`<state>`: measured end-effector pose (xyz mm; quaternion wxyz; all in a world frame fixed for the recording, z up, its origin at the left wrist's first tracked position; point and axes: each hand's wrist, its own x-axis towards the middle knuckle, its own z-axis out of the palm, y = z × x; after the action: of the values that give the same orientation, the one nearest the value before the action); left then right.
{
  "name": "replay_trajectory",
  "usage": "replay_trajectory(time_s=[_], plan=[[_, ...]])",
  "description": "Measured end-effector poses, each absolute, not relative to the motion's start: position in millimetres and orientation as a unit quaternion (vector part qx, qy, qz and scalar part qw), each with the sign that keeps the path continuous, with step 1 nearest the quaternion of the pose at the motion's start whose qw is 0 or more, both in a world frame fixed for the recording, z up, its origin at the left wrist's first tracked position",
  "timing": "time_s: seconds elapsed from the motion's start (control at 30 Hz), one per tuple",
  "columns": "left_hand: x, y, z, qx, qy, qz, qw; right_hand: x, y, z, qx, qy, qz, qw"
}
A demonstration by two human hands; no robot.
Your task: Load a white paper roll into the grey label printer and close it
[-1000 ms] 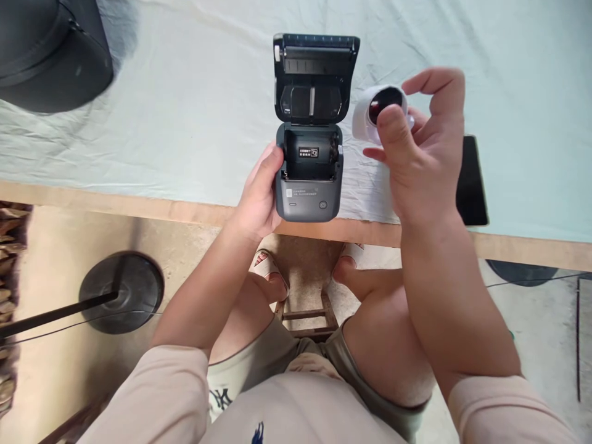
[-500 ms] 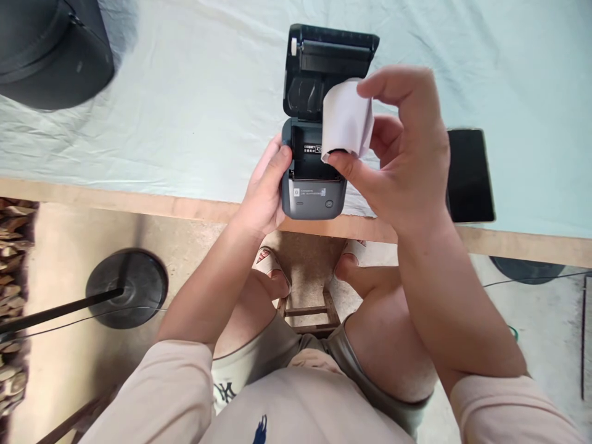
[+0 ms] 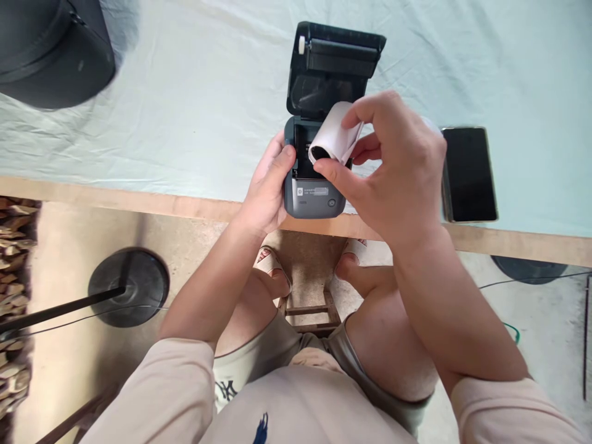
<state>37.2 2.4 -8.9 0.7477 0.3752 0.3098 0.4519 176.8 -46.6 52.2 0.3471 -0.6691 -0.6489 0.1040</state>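
Compartment (image 3: 303, 165) partly hidden (by white roll (image 3: 333, 134)), black object (image 3: 55, 58) cut off, print (image 3: 316, 191) illegible

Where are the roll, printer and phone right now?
Roll (image 3: 335, 132): head view, on the white outer side, left of the right hand's (image 3: 393, 166) fingers.
Printer (image 3: 315, 206): head view, on the grey front panel, below the open bay.
Phone (image 3: 470, 175): head view, mid-screen.

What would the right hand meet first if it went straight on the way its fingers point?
Probably the open compartment of the dark device, met first by the white roll the right hand holds; depth there is hard to judge.
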Motion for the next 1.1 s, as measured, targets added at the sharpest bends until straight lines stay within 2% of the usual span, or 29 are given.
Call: replay_trajectory(time_s=[0.2, 0.4, 0.6, 0.77, 0.83, 0.97, 1.03, 1.1], plan=[[37.1, 2.9, -9.0, 0.375, 0.307, 0.450, 0.750, 178.7, -45.7, 45.3, -0.598, -0.626, 0.216, 0.452], [35.6, 3.4, -11.0, 0.373, 0.305, 0.445, 0.755, 180.7, -39.7, 45.1, -0.583, -0.545, 0.340, 0.498], [33.7, 4.9, -13.3, 0.390, 0.284, 0.438, 0.758, 187.2, -34.8, 33.2, -0.563, -0.493, 0.354, 0.561], [32.0, 7.7, -17.3, 0.416, 0.275, 0.430, 0.752, 189.9, -32.2, 33.1, -0.473, -0.370, 0.466, 0.650], [31.8, 8.2, -18.2, 0.416, 0.275, 0.430, 0.753, 196.1, -31.6, 37.7, -0.453, -0.332, 0.531, 0.634], [32.6, 7.6, -17.0, 0.405, 0.266, 0.437, 0.758, 209.1, -33.8, 47.5, -0.435, -0.317, 0.660, 0.524], [33.2, 7.3, -15.9, 0.403, 0.258, 0.437, 0.762, 208.9, -35.3, 47.3, -0.444, -0.306, 0.651, 0.535], [33.5, 7.3, -15.1, 0.401, 0.253, 0.439, 0.764, 204.0, -36.2, 43.6, -0.477, -0.343, 0.571, 0.573]])
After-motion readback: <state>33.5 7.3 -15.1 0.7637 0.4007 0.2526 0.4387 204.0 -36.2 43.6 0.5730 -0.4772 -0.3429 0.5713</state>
